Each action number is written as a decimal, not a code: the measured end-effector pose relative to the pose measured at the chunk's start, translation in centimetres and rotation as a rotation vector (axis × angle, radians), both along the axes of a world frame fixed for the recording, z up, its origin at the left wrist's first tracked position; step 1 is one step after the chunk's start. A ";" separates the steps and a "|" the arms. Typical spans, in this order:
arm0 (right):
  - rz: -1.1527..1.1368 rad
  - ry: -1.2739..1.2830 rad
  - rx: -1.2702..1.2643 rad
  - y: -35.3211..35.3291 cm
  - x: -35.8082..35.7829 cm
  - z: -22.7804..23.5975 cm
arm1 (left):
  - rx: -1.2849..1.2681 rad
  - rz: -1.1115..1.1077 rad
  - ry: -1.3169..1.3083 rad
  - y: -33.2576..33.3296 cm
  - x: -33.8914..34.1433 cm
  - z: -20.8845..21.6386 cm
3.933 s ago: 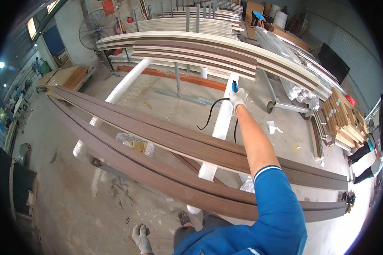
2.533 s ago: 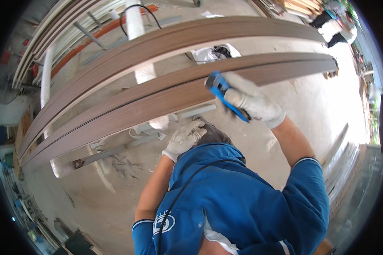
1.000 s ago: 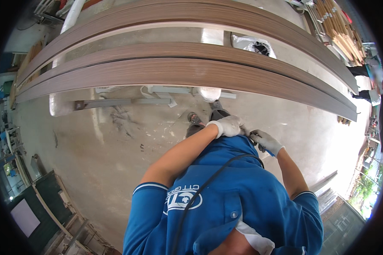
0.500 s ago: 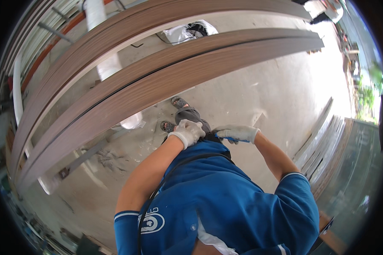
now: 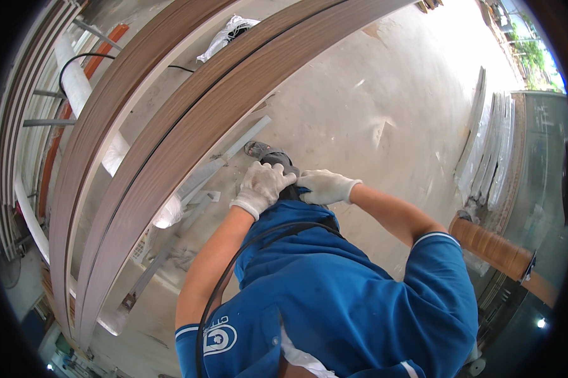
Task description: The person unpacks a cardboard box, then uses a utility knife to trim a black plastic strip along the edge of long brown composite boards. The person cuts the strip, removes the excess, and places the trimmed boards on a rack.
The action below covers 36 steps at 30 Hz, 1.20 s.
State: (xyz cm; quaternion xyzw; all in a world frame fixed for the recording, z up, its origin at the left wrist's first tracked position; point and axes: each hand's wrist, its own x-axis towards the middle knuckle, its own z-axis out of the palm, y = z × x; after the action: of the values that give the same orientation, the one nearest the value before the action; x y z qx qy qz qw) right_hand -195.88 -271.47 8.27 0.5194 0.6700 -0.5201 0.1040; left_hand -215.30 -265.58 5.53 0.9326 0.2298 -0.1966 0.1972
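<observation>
Both my hands wear whitish work gloves and meet in front of my waist, over my dark trousers (image 5: 278, 160). My left hand (image 5: 262, 187) is closed, its fingers bent over something dark at the hem of my blue shirt (image 5: 322, 277); what it grips is hidden. Facing it, my right hand (image 5: 327, 187) is closed around a slim blue object (image 5: 303, 190), of which only a small part shows beside the fingers. A black cable (image 5: 259, 239) loops across my shirt front.
Long brown wood-grain boards (image 5: 189, 126) stretch across the left, raised above the concrete floor (image 5: 347, 107). Beneath them lie white plastic-wrapped rolls (image 5: 167, 213) and a white bag (image 5: 227, 36). Wrapped lengths (image 5: 486, 151) and a brown roll (image 5: 492, 246) are on the right.
My view has turned, so the boards now slant more steeply. My right hand has moved in against my left at the waist, and most of the blue object is now hidden.
</observation>
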 end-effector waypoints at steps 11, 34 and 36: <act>-0.012 0.066 -0.065 -1.7 2.6 0.9 | 0.042 -0.050 -0.007 0.9 -0.2 0.3; 0.179 -0.183 -0.171 3.4 -0.3 2.0 | 0.024 0.192 -0.245 -1.3 -1.5 -3.3; 0.240 -0.149 -0.170 4.0 -0.3 2.0 | 0.070 0.177 -0.240 -0.9 -1.2 -3.1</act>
State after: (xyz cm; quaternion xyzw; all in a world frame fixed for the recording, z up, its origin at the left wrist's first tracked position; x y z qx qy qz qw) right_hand -196.13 -267.46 10.26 0.4620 0.6713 -0.5188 0.2584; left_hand -216.54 -266.45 2.41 0.9318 0.2923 -0.0574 0.2073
